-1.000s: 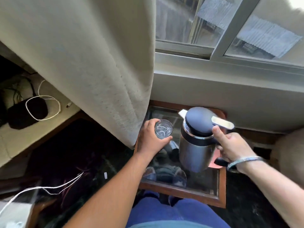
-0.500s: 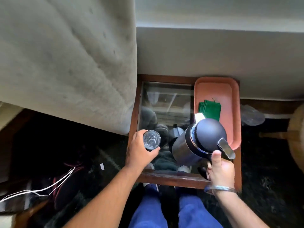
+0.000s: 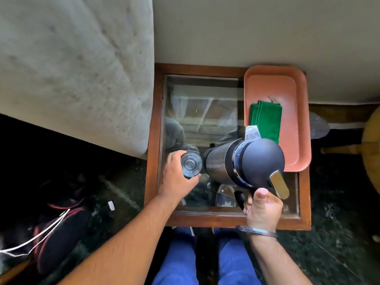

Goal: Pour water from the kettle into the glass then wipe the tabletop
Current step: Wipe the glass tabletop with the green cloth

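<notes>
A clear glass (image 3: 191, 164) stands at the left of the glass tabletop (image 3: 202, 112), with my left hand (image 3: 177, 179) wrapped around it. The steel kettle (image 3: 244, 162) with a black lid is held above the table to the right of the glass. My right hand (image 3: 262, 208) grips its black handle near the table's front edge. The spout (image 3: 251, 132) points away from me, toward the tray. A folded green cloth (image 3: 265, 120) lies in the orange tray (image 3: 273, 83) at the table's right.
The small table has a wooden frame (image 3: 226, 220) and stands against a grey wall. A beige curtain (image 3: 78, 68) hangs over its left edge. White cords (image 3: 41, 233) and dark items lie on the floor at left. A wooden stool (image 3: 370, 149) stands at right. My blue-trousered knees touch the front.
The view has tilted down from the window to the table. The glass has come down toward the tabletop at the left. The kettle stays held in my right hand, now nearer the front.
</notes>
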Tool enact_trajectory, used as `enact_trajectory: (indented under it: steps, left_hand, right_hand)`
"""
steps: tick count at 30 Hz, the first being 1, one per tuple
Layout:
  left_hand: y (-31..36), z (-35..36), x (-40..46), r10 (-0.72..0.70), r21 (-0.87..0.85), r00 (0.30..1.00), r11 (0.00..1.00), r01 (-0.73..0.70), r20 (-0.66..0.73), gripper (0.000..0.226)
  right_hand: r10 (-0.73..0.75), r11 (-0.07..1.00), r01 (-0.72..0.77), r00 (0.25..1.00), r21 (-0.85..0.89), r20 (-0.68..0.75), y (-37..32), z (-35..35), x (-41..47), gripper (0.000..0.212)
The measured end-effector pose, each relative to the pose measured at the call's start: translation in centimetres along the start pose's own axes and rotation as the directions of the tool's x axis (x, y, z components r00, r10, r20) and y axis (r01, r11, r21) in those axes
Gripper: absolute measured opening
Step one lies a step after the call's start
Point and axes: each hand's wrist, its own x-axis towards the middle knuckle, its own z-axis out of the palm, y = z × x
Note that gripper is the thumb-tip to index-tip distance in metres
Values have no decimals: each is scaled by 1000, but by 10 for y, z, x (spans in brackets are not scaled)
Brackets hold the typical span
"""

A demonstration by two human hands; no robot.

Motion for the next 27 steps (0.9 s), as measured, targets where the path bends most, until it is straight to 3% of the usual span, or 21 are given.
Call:
enact_trajectory:
  steps: [3, 10, 13, 16, 18, 20, 21, 24, 27]
  left_hand:
    - [-6, 4, 3, -8, 10, 1000, 1000, 8, -6, 77]
    - [-14, 14, 2, -5, 20, 999, 1000, 6, -42, 79]
    - [-14, 12, 3, 8, 39, 1000, 999, -8, -11, 86]
    - [-9, -1, 9, 71, 134, 995, 988, -79, 63, 109]
    - [-4, -10, 21, 143, 148, 987, 977, -152, 72, 110]
    - [-1, -14, 40, 166, 113, 984, 979, -172, 65, 98]
    - [-1, -15, 51, 168, 110, 984, 978, -175, 67, 91]
    - [-7, -11, 87, 172, 174, 979, 966, -189, 108, 76]
    - [-15, -4, 119, 181, 161, 962, 963, -216, 203, 71]
  right_hand:
    - [-12, 998, 12, 1000, -62, 9, 10, 3, 5, 77]
    - [-55, 998, 54, 997, 15, 51, 19, 1, 3, 92]
    - [-86, 985, 112, 978, -133, 187, 24, -13, -2, 91]
    - [10, 963, 76, 948, -257, 319, 29, -45, -4, 103]
    - [-56, 935, 174, 933, -309, 355, 28, -67, 12, 76]
    - [-139, 896, 237, 953, -374, 271, 25, -79, 45, 45]
    - [-153, 867, 242, 961, -436, 229, 23, -80, 66, 43]
    - [-210, 700, 330, 943, -634, 259, 14, -60, 139, 56]
    - [-161, 574, 342, 938, -744, 307, 7, -18, 206, 70]
